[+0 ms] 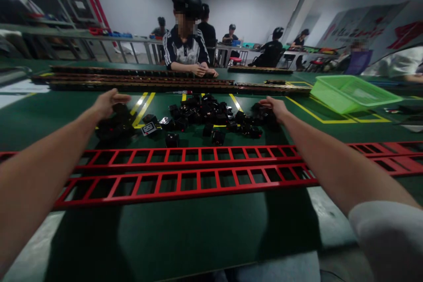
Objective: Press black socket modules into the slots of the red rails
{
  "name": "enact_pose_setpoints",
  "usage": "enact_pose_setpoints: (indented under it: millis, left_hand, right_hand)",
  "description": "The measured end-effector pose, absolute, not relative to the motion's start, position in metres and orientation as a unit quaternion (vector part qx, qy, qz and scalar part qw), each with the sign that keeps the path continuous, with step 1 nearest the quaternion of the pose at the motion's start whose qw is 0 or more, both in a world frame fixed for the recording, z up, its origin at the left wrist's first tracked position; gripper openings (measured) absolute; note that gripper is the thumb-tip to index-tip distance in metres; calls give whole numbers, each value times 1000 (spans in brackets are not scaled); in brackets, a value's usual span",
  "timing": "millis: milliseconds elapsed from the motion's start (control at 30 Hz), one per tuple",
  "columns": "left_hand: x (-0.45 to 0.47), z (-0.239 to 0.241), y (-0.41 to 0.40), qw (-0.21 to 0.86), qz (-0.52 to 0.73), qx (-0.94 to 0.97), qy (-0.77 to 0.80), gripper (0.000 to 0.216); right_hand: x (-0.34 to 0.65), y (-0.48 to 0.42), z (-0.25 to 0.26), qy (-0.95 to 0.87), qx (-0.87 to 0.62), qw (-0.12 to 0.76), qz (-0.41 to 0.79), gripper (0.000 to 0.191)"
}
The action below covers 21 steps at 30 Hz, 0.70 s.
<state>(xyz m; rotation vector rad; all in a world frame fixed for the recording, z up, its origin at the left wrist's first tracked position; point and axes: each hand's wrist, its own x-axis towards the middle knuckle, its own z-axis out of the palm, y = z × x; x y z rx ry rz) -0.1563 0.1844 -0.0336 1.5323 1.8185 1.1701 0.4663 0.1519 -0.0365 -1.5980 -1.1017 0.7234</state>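
Note:
Both my arms reach out over two long red slotted racks (pixel 185 176) toward a heap of small black blocks (pixel 205 114) on the green table. My left hand (pixel 107 101) curls over a cluster of black blocks (pixel 114 128) at the heap's left end, fingers bent and touching them. At the heap's right end my right hand (pixel 276 106) rests, knuckles up, on more black blocks (pixel 261 116). The fingertips of both hands are hidden by the hands themselves, so a grip cannot be made out.
A light green plastic basket (pixel 350 92) sits at the right. Long dark filled racks (pixel 139 81) lie across the table's far side, where a seated person (pixel 185 48) handles parts. Yellow tape lines (pixel 143 105) mark the table. More people sit at benches behind.

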Motion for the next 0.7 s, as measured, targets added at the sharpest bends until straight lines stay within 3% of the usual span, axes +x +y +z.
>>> enact_pose_setpoints:
  millis: [67, 133, 400, 700]
  left_hand:
    - [-113, -37, 193, 421, 456, 515, 591, 52]
    - [-71, -39, 199, 478, 468, 518, 534, 43]
    - [22, -44, 214, 436, 460, 571, 522, 49]
    - [19, -59, 215, 319, 486, 609, 539, 36]
  right_hand:
    - [432, 167, -41, -480, -624, 507, 350, 30]
    - [402, 178, -45, -504, -589, 504, 381, 24]
    - [346, 195, -65, -536, -548, 530, 363, 20]
    - [348, 177, -59, -564, -579, 539, 238, 31]
